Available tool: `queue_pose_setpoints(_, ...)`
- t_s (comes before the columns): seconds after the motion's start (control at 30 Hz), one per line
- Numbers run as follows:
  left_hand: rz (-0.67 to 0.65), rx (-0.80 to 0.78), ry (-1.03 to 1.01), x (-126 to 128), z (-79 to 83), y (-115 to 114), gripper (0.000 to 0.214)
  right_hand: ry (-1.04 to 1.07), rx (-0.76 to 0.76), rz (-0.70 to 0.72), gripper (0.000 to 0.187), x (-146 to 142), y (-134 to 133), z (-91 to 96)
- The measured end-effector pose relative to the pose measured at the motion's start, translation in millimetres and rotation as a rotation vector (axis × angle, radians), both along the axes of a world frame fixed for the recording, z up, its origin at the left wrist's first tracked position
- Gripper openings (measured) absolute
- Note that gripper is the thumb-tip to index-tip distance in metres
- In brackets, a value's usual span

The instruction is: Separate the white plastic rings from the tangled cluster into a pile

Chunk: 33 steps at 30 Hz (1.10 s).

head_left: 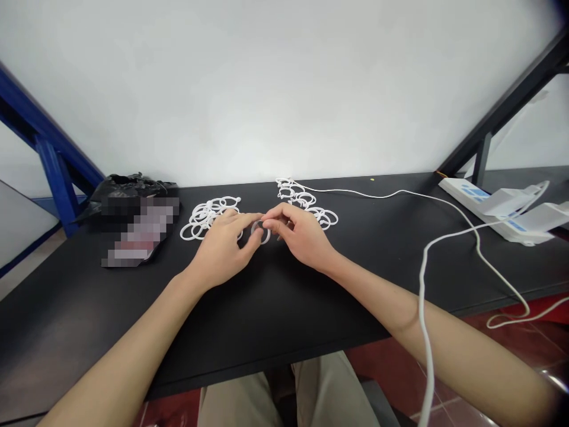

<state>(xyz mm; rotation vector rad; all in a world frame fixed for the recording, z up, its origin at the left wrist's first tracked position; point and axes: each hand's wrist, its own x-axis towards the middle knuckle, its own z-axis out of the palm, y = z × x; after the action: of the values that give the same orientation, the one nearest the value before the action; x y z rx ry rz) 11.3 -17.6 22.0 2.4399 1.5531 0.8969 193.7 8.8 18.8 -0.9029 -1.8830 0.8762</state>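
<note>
My left hand and my right hand meet above the middle of the black table. Between them is a small white ring, pinched by the fingertips of both. Part of the ring is hidden behind the fingers. Just beyond my left hand lies a loose heap of white rings, some with a small knob. Behind my right hand a string of similar white rings trails toward the wall; the hand covers some of them.
On the left, a black plastic bag lies behind a blurred-out flat object. White cables run across the right side, one passing over my right forearm. A white device stands at the far right of the black table.
</note>
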Motion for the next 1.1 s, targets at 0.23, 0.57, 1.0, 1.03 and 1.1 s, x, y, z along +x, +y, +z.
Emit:
queue_pose_setpoints(0.23, -0.042, -0.006, 0.02, -0.2, -5.2, 1.4, 0.041, 0.001, 0.016, -0.046, 0.014, -0.2, 1.9, -0.5)
queue_pose_setpoints(0.57, -0.013, 0.008, 0.012, -0.8, -7.1, 4.8, 0.035, -0.043, 0.036, -0.089, 0.013, -2.2, 1.2, -1.5)
queue_pose_setpoints(1.0, 0.404, 0.002, 0.2, -29.8, -20.2, 28.4, 0.056, -0.402, 0.204, -0.492, 0.019, 34.2, 38.5, -3.5)
queue_pose_setpoints(1.03, 0.4, -0.015, 0.2, -29.6, -19.8, 28.1, 0.056, -0.419, 0.2, -0.505, 0.02, 35.5, 39.0, -3.6)
queue_pose_setpoints(1.1, 0.385, -0.04, 0.2, -28.6, -18.9, 27.1, 0.054, -0.452, 0.193, -0.524, 0.021, 36.8, 39.5, -4.6)
